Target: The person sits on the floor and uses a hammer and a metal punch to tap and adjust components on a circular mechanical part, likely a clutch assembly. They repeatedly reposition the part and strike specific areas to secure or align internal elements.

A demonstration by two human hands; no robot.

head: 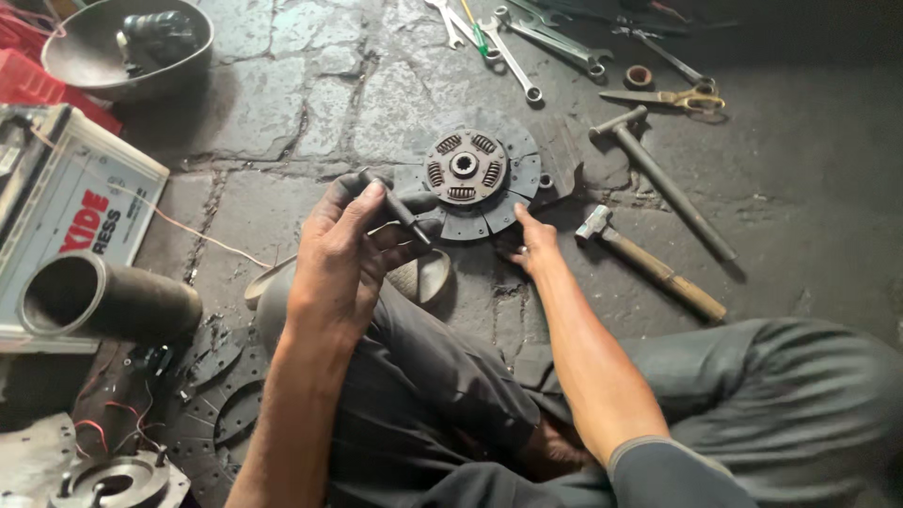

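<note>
The left hand point(343, 259) is raised above the lap, its fingers curled around a short dark punch point(395, 202) pinched against the thumb. The right hand point(531, 240) rests fingers down on the stone floor point(282, 103), fingertips touching the rim of the round clutch disc point(470, 183). The disc lies flat, with 1 wooden-handled hammer point(649, 263) just beside it.
</note>
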